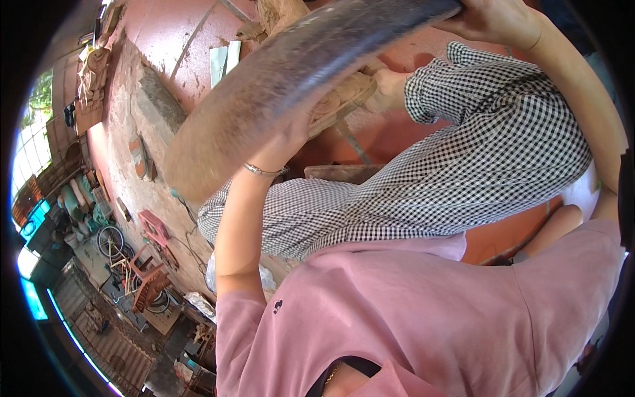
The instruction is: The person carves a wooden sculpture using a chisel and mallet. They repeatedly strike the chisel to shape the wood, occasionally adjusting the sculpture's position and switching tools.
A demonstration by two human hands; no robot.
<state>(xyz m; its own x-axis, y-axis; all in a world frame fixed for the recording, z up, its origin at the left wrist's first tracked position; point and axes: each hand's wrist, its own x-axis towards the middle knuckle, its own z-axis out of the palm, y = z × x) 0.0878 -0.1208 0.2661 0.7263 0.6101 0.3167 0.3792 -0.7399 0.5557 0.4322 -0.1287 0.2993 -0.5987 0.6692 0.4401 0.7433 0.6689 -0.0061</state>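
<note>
A long, curved, horn-shaped piece point(297, 73), brown at its broad left end and dark blue-black toward the right, stretches across the upper middle, slightly blurred. My right hand point(493, 23) is closed around its far right end at the top edge. Against its lower side is my left hand point(291, 135), with a bracelet at the wrist; its fingers are mostly hidden behind the piece. Beneath it, partly covered, a carved wooden piece point(340, 102) sits by my bare foot. Another pale carved wood block point(281, 13) shows beyond the curve.
My legs in checked trousers are folded on the red tiled floor point(162, 30). A grey slab point(159, 96) and a sandal point(137, 157) lie to the left. Farther left are a pink plastic stool point(153, 228), a bicycle point(111, 243) and workshop clutter. A cable trails across the floor.
</note>
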